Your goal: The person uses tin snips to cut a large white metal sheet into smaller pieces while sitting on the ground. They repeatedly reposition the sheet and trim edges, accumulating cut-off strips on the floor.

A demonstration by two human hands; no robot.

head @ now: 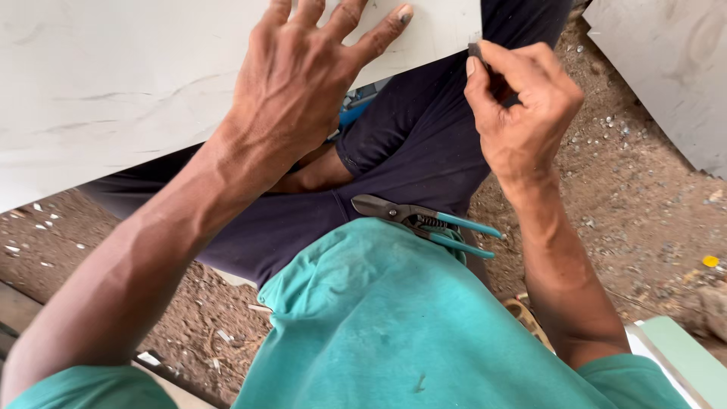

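Observation:
A large pale sheet [113, 98] lies across my knees, and my left hand [303, 76] presses flat on it with fingers spread. At the sheet's right corner my right hand [522, 106] pinches a small dark marking tool [475, 51], its tip at the sheet's edge. A pair of tin snips [424, 221] with teal handles rests on my lap against my teal shirt, touched by neither hand. Dark trousers cover my legs under the sheet.
Bare brown dirt ground with small stones and white chips surrounds me. Another pale sheet [666, 68] stands at the upper right. A light green board edge [681, 356] shows at the lower right, and something blue [352, 113] peeks out under the sheet.

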